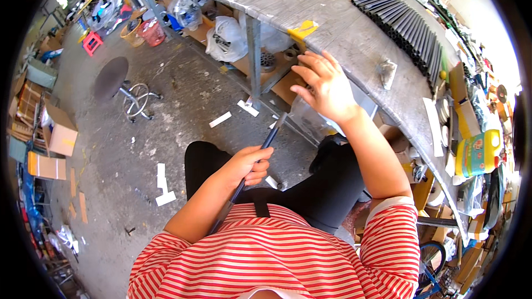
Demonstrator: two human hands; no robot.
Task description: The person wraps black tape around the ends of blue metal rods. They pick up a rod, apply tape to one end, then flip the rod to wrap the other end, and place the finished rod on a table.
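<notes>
My left hand [249,166] is closed around a slim black tube [275,129], held at a slant above my lap. Its upper end points away from me, toward the workbench, and its lower end runs along my forearm. Fingers spread, my right hand [326,86] holds nothing. It hovers by the near edge of the grey metal workbench [327,0]; whether it touches the edge I cannot tell. On the bench to the right lies a row of several black tubes [402,30]. A yellow patch of tape [303,29] sits on the edge just beyond my right hand.
A small crumpled clear and white piece [387,72] lies on the bench. A yellow jug [477,154] stands among clutter at the right. Under the bench are plastic bags [227,39]. A round stool [113,77], cardboard boxes [60,130] and white strips [220,119] are on the floor.
</notes>
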